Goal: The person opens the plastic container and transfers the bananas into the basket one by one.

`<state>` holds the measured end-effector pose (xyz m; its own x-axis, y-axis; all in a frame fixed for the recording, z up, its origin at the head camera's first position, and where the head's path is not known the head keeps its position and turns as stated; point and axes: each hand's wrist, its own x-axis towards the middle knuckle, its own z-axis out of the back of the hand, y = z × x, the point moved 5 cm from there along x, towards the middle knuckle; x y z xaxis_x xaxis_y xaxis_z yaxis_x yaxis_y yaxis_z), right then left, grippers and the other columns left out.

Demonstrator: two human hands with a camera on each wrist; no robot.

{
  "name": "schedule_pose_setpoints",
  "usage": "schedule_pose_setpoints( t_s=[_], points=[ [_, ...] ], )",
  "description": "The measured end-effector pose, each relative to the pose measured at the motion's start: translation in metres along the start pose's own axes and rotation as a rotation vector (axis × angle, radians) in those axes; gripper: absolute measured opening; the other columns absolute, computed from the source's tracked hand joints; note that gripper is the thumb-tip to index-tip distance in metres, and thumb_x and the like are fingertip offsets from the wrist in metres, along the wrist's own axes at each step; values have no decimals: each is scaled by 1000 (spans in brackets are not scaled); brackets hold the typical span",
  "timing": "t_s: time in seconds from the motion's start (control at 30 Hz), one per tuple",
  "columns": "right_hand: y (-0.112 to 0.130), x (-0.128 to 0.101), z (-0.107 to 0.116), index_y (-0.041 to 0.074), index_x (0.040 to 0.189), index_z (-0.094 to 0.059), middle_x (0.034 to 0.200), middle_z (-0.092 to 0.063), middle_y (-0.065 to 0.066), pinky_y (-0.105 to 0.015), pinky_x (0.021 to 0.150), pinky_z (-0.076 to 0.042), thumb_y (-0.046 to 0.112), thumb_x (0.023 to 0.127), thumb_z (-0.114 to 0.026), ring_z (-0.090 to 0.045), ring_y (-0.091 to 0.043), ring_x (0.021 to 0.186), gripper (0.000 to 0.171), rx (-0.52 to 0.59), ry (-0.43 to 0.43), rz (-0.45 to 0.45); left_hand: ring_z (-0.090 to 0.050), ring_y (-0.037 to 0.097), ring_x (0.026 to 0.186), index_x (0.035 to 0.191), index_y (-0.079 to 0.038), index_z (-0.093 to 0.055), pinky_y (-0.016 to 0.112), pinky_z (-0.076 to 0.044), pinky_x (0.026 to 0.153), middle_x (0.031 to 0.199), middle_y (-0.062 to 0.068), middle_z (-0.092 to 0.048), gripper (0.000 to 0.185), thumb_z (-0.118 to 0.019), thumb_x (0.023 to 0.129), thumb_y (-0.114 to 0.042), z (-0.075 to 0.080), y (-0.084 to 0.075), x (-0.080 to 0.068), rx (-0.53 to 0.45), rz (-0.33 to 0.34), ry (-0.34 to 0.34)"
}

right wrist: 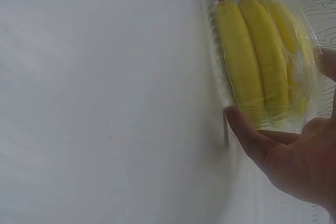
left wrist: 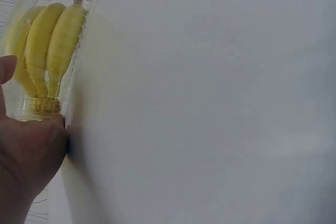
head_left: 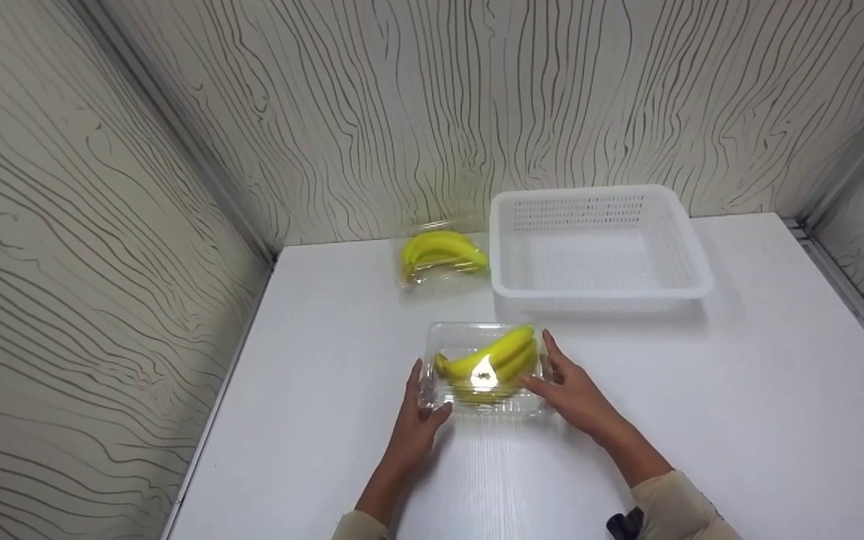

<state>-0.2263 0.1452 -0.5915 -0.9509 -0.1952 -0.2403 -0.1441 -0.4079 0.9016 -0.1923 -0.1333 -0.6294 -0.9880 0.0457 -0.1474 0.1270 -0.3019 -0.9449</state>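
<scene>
A clear plastic clamshell box [head_left: 464, 336] with a bunch of yellow bananas [head_left: 503, 351] inside is held between both hands near the middle of the table. The left hand [head_left: 415, 431] grips its left end, thumb at the near edge and fingers along the side. At the opposite end, the right hand [head_left: 580, 397] holds the box, its thumb over the near right corner. Through the clear wall the bananas [left wrist: 44, 45] show in the left wrist view, stems toward the left hand. In the right wrist view, the banana tips [right wrist: 252, 61] lie toward the right hand.
A second clear box with bananas [head_left: 443, 244] lies at the back of the white table [head_left: 312, 360]. Right beside it stands a white perforated plastic basket [head_left: 601, 292]. Patterned panels [head_left: 439, 97] rise behind the table and at both sides.
</scene>
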Motion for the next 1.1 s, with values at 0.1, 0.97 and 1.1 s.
schedule_pose_setpoints(
  t_s=[0.1,0.97,1.1],
  points=[
    [-1,-1,2,26,174,-3,177,-22,-25,-68,125,-36,51,102,-67,-33,-52,159,99,-5,-2,-7,-17,48,166,173,-27,-12,73,-17,131,181,17,-13,91,-68,102,-36,-1,1,1,-12,-13,6],
    [17,-5,11,18,173,-14,177,-25,-22,-61,119,-48,52,99,-72,-46,-49,152,100,-214,-82,96,-16,47,167,173,-26,-15,72,-15,132,181,16,-17,91,-70,100,-34,-2,0,4,4,-23,-24],
    [24,-6,9,17,172,-24,178,-22,-20,-71,127,-32,55,95,-74,-28,-48,163,99,-338,-109,227,-15,46,167,173,-26,-16,72,-15,132,181,15,-17,91,-70,99,-34,-1,1,3,6,-20,-35]
  ],
)
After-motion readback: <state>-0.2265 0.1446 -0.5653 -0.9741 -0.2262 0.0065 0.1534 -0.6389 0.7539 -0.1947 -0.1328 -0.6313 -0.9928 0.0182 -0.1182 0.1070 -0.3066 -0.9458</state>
